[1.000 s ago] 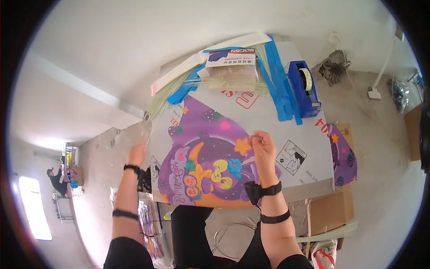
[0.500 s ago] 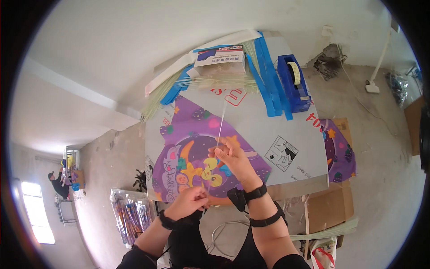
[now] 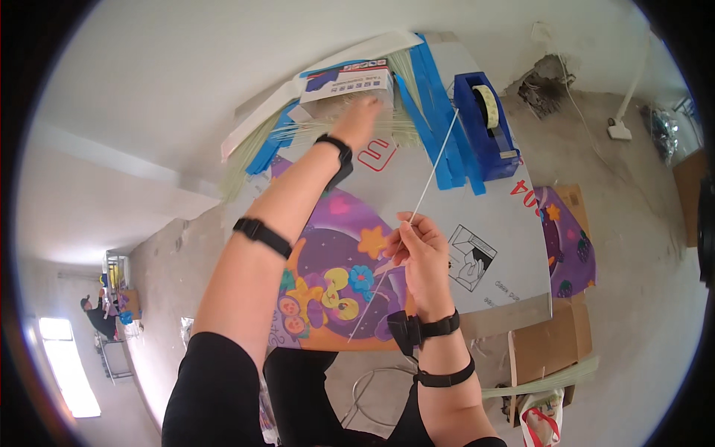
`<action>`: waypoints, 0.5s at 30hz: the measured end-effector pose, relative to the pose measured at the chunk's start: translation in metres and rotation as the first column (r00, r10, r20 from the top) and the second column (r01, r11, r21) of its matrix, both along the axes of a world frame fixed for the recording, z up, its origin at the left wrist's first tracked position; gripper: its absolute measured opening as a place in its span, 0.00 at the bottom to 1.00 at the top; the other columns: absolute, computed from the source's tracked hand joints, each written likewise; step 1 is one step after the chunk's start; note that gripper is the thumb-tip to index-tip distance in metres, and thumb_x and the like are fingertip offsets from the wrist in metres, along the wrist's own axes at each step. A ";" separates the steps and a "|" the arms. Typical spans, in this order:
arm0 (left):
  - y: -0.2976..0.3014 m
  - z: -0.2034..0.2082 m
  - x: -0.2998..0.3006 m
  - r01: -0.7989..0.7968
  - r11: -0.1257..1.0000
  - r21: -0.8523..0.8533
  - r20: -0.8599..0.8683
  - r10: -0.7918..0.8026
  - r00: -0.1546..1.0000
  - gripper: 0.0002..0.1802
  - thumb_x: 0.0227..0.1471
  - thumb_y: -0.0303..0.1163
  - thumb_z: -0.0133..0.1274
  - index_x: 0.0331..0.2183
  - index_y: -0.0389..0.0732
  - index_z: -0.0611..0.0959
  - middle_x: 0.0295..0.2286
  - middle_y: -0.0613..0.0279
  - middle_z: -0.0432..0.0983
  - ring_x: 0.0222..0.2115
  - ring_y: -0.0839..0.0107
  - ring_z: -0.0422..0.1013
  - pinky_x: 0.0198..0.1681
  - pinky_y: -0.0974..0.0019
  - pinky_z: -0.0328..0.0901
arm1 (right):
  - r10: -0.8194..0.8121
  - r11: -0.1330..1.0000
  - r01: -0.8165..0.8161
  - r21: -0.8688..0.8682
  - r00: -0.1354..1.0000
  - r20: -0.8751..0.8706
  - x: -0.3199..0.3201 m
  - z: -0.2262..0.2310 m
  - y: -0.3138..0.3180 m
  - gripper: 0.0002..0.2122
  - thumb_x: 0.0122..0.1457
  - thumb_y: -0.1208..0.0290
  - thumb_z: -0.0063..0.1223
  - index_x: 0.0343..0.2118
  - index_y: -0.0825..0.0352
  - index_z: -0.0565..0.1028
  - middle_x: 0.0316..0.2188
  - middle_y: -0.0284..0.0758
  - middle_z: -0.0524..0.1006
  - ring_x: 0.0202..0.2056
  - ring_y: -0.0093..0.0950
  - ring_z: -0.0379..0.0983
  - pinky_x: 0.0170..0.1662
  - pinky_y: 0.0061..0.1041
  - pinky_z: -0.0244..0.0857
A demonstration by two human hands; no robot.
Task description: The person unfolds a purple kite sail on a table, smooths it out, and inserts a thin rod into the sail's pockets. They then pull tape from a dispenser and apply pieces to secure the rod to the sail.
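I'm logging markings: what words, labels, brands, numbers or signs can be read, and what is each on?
I give places, not the wording.
White box: dark lettering, partly legible; smaller print unreadable.
Grey board: red characters and a red outlined mark, partly legible; small black lettering, blurred.
Same board: black framed drawing of a hand.
Purple fabric on it: lettering near its lower-left edge, partly hidden.
Pale tape roll: markings too small to read.

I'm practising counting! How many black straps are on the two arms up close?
4: left wrist strap, left forearm strap, right wrist strap and right forearm strap. The black sleeves could hide more.
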State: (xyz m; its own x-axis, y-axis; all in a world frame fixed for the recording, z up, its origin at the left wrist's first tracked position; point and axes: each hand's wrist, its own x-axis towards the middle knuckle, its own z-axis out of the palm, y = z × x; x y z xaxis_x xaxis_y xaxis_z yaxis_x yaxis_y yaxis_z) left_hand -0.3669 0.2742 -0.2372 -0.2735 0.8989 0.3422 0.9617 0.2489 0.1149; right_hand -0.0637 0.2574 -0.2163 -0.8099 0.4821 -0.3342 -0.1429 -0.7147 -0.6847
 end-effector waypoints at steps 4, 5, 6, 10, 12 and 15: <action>0.035 -0.040 -0.033 -0.112 0.994 -0.020 -0.160 0.107 0.981 0.17 0.53 0.27 0.39 0.45 0.39 0.75 0.49 0.51 0.68 0.48 0.47 0.65 0.50 0.53 0.64 | 0.007 1.000 -0.007 -0.025 1.000 -0.002 -0.007 -0.001 -0.005 0.09 0.63 0.72 0.45 0.43 0.71 0.71 0.24 0.32 0.75 0.22 0.19 0.72 0.23 0.15 0.62; 0.038 -0.043 -0.044 -0.111 0.994 -0.021 -0.152 0.106 0.983 0.17 0.53 0.27 0.39 0.45 0.39 0.75 0.49 0.51 0.68 0.48 0.47 0.65 0.50 0.53 0.64 | 0.006 1.000 -0.006 -0.025 1.000 0.006 -0.009 0.002 -0.006 0.09 0.63 0.72 0.45 0.43 0.71 0.71 0.24 0.32 0.75 0.22 0.19 0.72 0.23 0.15 0.62; 0.040 -0.045 -0.049 -0.172 0.970 -0.175 -0.086 0.159 0.984 0.19 0.54 0.28 0.38 0.47 0.40 0.74 0.52 0.53 0.65 0.50 0.46 0.64 0.51 0.53 0.63 | 0.023 0.999 -0.022 -0.031 1.000 0.009 -0.009 0.002 -0.006 0.09 0.64 0.72 0.44 0.43 0.71 0.70 0.25 0.32 0.75 0.22 0.19 0.72 0.23 0.15 0.62; 0.043 -0.033 -0.039 -0.175 0.930 -0.324 -0.018 0.179 0.984 0.20 0.54 0.28 0.37 0.48 0.42 0.74 0.52 0.54 0.66 0.52 0.50 0.64 0.52 0.54 0.63 | 0.042 0.999 -0.041 -0.028 0.998 0.037 -0.005 0.004 -0.001 0.09 0.64 0.72 0.44 0.43 0.71 0.71 0.25 0.32 0.76 0.23 0.19 0.72 0.24 0.15 0.62; 0.041 -0.027 -0.031 -0.209 0.932 -0.295 -0.044 0.205 0.978 0.19 0.53 0.27 0.39 0.46 0.43 0.77 0.46 0.53 0.73 0.47 0.53 0.69 0.49 0.54 0.65 | 0.041 0.999 -0.041 -0.022 0.998 0.038 -0.003 0.003 0.001 0.09 0.63 0.73 0.45 0.43 0.70 0.71 0.25 0.32 0.76 0.23 0.19 0.73 0.25 0.15 0.62; 0.037 -0.029 -0.032 -0.188 0.971 -0.148 -0.004 0.189 0.982 0.16 0.47 0.23 0.45 0.40 0.40 0.80 0.41 0.45 0.74 0.43 0.50 0.71 0.44 0.52 0.66 | 0.026 0.999 -0.025 -0.026 0.998 0.058 -0.003 0.004 0.000 0.09 0.63 0.73 0.45 0.43 0.70 0.71 0.25 0.32 0.76 0.23 0.19 0.73 0.25 0.15 0.62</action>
State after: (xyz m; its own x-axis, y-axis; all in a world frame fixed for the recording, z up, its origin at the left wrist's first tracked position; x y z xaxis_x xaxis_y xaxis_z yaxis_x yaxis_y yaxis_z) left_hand -0.3991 0.3111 -0.2667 -0.4455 0.8712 0.2061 0.8949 0.4403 0.0729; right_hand -0.0671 0.2569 -0.2121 -0.8004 0.4525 -0.3931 -0.0848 -0.7347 -0.6731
